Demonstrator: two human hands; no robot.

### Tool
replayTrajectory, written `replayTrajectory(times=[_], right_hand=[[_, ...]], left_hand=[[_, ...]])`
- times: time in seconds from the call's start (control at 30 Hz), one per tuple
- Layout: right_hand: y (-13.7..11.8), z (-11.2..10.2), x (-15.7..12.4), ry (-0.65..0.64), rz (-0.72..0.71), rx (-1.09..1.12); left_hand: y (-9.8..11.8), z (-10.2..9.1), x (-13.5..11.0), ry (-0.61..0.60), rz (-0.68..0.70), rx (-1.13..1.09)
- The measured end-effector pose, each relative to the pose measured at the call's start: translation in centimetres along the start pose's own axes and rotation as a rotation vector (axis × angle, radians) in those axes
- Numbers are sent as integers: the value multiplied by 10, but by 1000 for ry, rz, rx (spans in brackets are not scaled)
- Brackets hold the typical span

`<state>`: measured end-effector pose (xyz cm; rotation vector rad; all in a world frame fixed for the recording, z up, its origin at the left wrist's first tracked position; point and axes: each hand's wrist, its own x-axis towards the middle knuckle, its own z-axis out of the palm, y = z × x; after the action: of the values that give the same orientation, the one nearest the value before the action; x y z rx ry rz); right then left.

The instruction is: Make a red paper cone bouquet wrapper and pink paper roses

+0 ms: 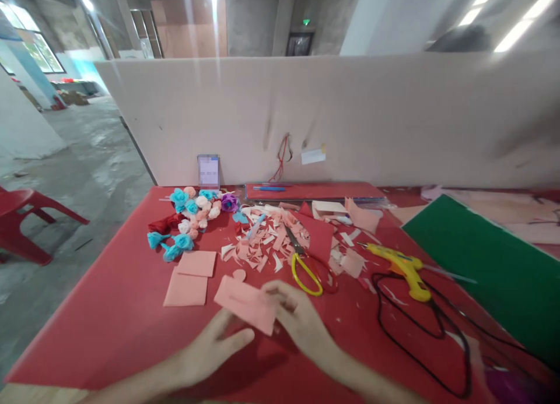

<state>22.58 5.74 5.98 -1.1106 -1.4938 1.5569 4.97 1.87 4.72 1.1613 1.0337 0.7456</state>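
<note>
A folded pink paper piece (pixel 247 305) is raised over the front of the red table. My right hand (pixel 300 319) is closed on its right end, thumb and fingers pinching it. Under the paper's left part is my left hand (pixel 214 345), thumb stretched out apart from the fingers; the fingertips are partly hidden behind the paper. A small round pink paper piece (pixel 239 275) lies just beyond. Two flat pink paper squares (pixel 186 290) overlap to the left. Scissors (pixel 306 273) with yellow handles lie partly spread beyond my right hand.
Paper scraps (pixel 258 243) cover the table's middle. Paper flowers (pixel 192 217) in several colours cluster at the back left. A yellow glue gun (pixel 405 267) with a looping black cord lies right, beside a green board (pixel 481 270). A white partition (pixel 350 118) bounds the back.
</note>
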Motion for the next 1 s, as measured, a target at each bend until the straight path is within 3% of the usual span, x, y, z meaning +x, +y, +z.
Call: replayTrajectory(times=[0.2,0.37,0.47,0.5,0.6,0.73,1.0], right_hand=[[42,26,-14,-51,12,2],[49,23,-20,-29,-10,-131],[44,3,-10,59,-121,-561],[42,-7,-4,156,-162,-790],[39,-43,15,351,-116,-990],[47,-75,29,409,1,-1132],[62,-93,46,378,179,-1096]], left_hand=[[-12,18,3,314,-123,-146],[-19,21,9,319,-103,-153],[-23,21,10,289,-87,-130],[-25,21,10,280,-89,-114],[-31,21,9,229,-133,-81],[-37,22,9,178,-183,-108],[-39,22,9,156,-219,-102]])
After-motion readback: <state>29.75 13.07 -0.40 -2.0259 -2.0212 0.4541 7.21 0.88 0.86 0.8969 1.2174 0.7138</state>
